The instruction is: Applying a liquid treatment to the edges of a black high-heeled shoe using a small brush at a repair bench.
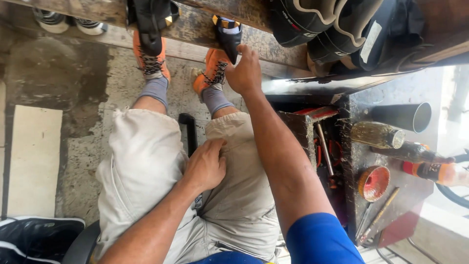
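From above, looking down past the seated person's knees: the right hand is stretched forward to the worn wooden shelf and rests its fingers on a black shoe with a yellow tab, which stands at the shelf's near edge. I'd say the fingers are touching or starting to close on it; a firm grasp I cannot confirm. The left hand lies flat and relaxed on the thigh, holding nothing, fingers spread over pale, creased cloth shorts.

My judgement: this is the reach-and-take stage, and lifting the shoe would call for the fingers to wrap its heel before pulling it clear of the edge.

A second black shoe hangs over the shelf further left. The person's own orange laced shoes sit on rough, stained concrete floor. To the right, a grimy tabletop carries a dusty glass bottle lying on its side, a dark metal tube and a round red tin lid near its front edge.
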